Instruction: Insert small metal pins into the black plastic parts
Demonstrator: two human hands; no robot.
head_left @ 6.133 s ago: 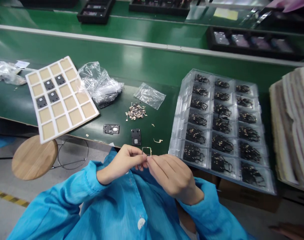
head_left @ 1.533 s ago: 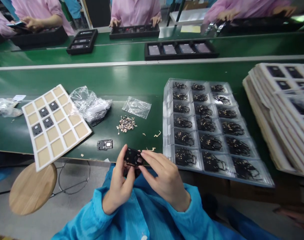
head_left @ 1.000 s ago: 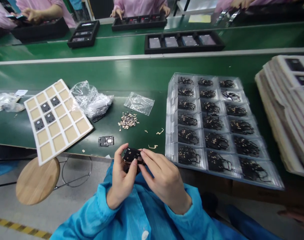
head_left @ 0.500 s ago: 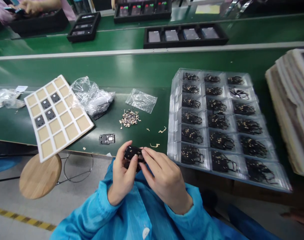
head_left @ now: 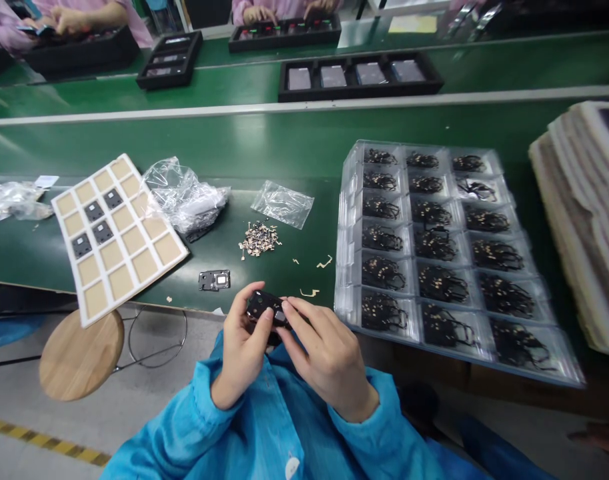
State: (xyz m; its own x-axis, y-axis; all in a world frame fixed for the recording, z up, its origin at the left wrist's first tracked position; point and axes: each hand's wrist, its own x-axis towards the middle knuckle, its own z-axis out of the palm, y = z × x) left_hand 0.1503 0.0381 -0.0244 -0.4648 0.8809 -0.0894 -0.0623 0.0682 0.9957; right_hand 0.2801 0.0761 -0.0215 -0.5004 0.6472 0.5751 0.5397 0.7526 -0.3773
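My left hand (head_left: 243, 347) is closed round a small black plastic housing (head_left: 258, 305) just off the table's front edge, with the thumb pressed on its face. My right hand (head_left: 329, 357) pinches the housing's right end between thumb and fingertips, which partly hide it. A similar black housing with a silvery rectangle (head_left: 215, 280) lies on the table to the left of my hands. Beyond it is a pile of tiny metal and black pieces (head_left: 259, 239). Thin bent tan strips (head_left: 309, 293) lie near my right fingers.
A white compartment tray (head_left: 129, 238) with several black parts overhangs the edge at left, beside crumpled plastic bags (head_left: 187, 200). Stacked clear trays of black flex parts (head_left: 437, 257) stand at right, near piled white trays (head_left: 579, 220). Black trays (head_left: 359, 95) and co-workers' hands (head_left: 258, 13) are across.
My hands have shifted slightly left, and the housing's face is tipped a little differently. A co-worker's hands now reach over the far black tray. The nearer black tray has slid left.
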